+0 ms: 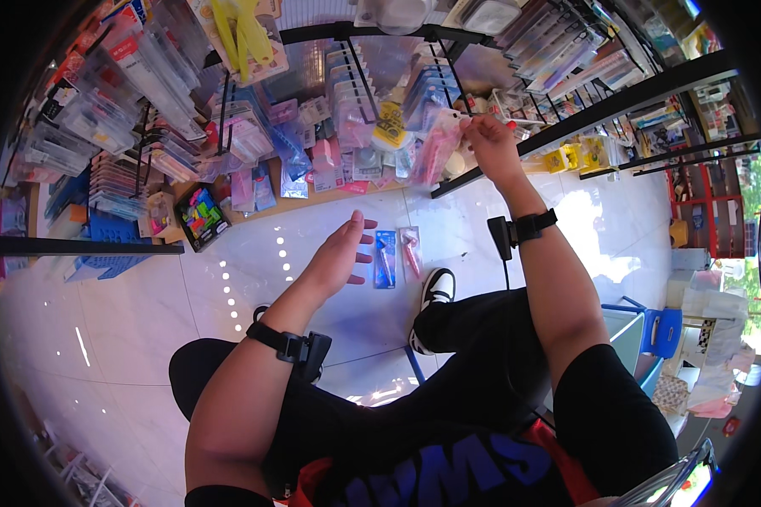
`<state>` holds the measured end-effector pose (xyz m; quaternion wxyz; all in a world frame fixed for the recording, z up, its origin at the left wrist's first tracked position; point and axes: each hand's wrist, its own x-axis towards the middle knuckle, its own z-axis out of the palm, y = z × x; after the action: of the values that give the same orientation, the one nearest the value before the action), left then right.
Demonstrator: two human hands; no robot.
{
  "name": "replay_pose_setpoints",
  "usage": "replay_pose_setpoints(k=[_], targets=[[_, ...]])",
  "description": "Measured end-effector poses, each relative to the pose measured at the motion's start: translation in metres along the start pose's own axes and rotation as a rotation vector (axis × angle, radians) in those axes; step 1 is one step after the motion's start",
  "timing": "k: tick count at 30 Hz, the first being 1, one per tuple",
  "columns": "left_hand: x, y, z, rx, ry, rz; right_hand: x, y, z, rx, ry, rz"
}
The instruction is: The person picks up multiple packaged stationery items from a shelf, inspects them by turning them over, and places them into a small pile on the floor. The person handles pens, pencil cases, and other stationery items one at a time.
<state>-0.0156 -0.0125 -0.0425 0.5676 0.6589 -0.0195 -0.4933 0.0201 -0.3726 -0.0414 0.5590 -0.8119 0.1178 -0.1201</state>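
My right hand [492, 145] reaches to the shelf rack, its fingers pinched at the top corner of a pink packet [438, 150] with a pale header. That packet hangs at the end of a row of similar clear and blue packs, beside a black display hook [450, 72]. What is inside the packet is too small to make out. My left hand [343, 252] is held over the floor with its fingers apart and nothing in it. Just right of it, a blue carded pack [385, 259] and a red-and-clear pack [410, 252] lie side by side on the floor.
Hooks and shelves full of packaged goods curve across the front. A black metal bar [600, 106] runs along the right of the rack. A box of bright coloured pieces [201, 216] stands at the shelf's left edge. A blue stool [661, 331] is at the right.
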Motion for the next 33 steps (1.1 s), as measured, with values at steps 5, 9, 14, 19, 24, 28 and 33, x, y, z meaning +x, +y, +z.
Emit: replay_pose_setpoints(k=[5,9,14,19,24,28,33], targets=[[-0.002,-0.002,-0.001,0.004,-0.008,-0.014,0.005,0.002,0.005,-0.056,0.037,0.016],[0.000,-0.004,-0.001,-0.001,-0.016,-0.007,0.023,0.022,0.009,-0.250,0.165,-0.075],[-0.003,-0.001,0.003,-0.026,-0.031,-0.015,0.043,0.016,0.024,-0.273,0.223,-0.071],[-0.007,-0.001,0.001,0.014,-0.034,-0.011,0.050,0.009,0.042,-0.296,0.297,-0.130],[-0.008,0.004,0.002,0.039,-0.049,0.004,0.059,0.056,0.024,-0.217,0.399,-0.110],[-0.011,-0.007,-0.014,0.017,0.025,0.034,0.035,0.099,0.044,-0.333,0.428,0.117],[-0.003,-0.022,-0.022,0.142,0.091,0.187,-0.046,0.257,0.057,-0.633,-0.515,0.583]])
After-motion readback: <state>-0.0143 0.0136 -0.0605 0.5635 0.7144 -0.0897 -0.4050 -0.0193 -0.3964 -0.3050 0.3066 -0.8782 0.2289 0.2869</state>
